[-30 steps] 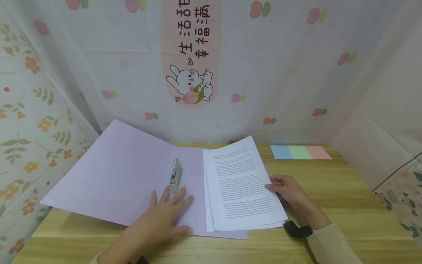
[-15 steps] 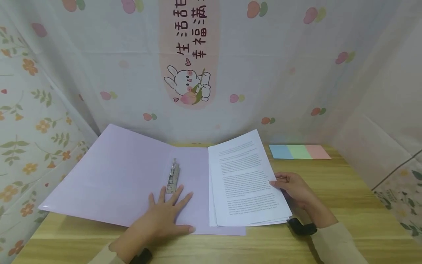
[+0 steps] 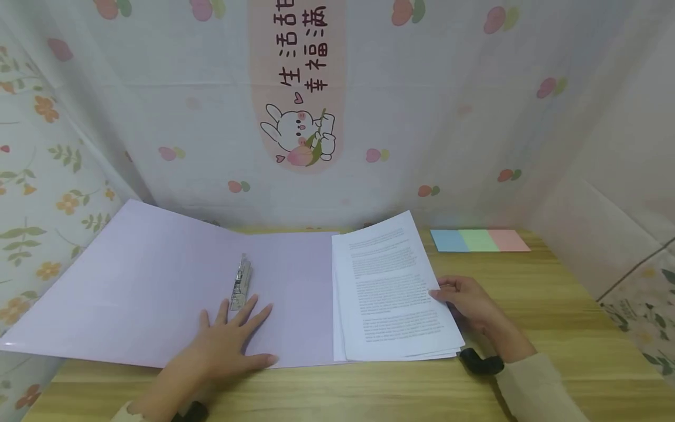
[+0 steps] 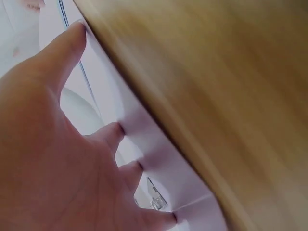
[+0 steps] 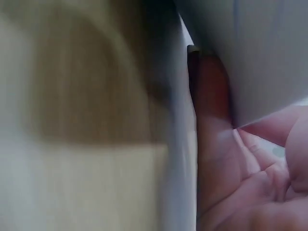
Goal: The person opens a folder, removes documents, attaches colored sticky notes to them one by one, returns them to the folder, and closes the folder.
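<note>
An open lilac folder (image 3: 297, 281) lies on the wooden table, its left cover raised at a slant. Near the fold sits a metal clip (image 3: 241, 284). My left hand (image 3: 224, 346) rests on the folder just below the clip, fingers spread; in the left wrist view the fingertips touch the lilac sheet (image 4: 161, 147). At the folder's right edge is a stack of printed papers (image 3: 390, 293), slightly fanned. My right hand (image 3: 469, 302) pinches the papers' right edge between thumb and fingers. In the right wrist view, fingers (image 5: 214, 120) lie beneath a paper sheet (image 5: 269, 48).
A strip of blue, green and pink sticky notes (image 3: 480, 240) lies at the back right of the table (image 3: 543, 328). A patterned white curtain (image 3: 422, 117) rises behind the table and along both sides.
My left hand has slid the folder leftward, so that its right edge now lies near the papers' left edge. The papers shifted slightly right earlier, still held by my right hand.
</note>
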Motion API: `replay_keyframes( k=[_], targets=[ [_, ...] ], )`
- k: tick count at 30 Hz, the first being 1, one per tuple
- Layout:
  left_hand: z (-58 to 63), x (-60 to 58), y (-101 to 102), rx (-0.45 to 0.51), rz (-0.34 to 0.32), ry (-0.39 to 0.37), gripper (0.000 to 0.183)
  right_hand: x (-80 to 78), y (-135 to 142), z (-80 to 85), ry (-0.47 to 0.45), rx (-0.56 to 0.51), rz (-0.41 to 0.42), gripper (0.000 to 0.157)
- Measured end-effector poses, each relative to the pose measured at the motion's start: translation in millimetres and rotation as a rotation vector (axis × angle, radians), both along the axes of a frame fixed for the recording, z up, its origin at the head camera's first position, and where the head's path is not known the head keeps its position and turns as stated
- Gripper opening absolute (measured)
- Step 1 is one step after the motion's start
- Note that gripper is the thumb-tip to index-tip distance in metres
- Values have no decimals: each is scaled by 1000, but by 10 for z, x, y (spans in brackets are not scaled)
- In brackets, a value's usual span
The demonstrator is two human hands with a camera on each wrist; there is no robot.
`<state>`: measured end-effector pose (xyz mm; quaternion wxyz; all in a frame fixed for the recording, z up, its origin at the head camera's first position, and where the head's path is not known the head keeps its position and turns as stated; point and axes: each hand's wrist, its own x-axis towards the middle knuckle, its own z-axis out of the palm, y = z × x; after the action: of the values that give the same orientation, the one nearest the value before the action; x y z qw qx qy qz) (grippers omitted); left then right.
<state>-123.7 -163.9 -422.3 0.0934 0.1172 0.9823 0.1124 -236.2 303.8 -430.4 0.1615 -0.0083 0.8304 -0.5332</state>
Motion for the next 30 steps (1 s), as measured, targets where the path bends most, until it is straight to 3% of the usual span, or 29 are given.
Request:
replay_keyframes(
  k=[10,18,24,30],
  targets=[
    [-4,-22,-461,-27,-38,49,91,17,-15,-65,-4,16,-19,43],
    [-24,6,-676,-37,-20,76,88,39,-67,-6,36,102,-44,46],
    [11,22,-835,-70,8,72,86,96,-158,87,88,216,27,56],
    [133,71,-845,-121,34,137,76,89,-91,106,-24,80,125,64]
  ],
)
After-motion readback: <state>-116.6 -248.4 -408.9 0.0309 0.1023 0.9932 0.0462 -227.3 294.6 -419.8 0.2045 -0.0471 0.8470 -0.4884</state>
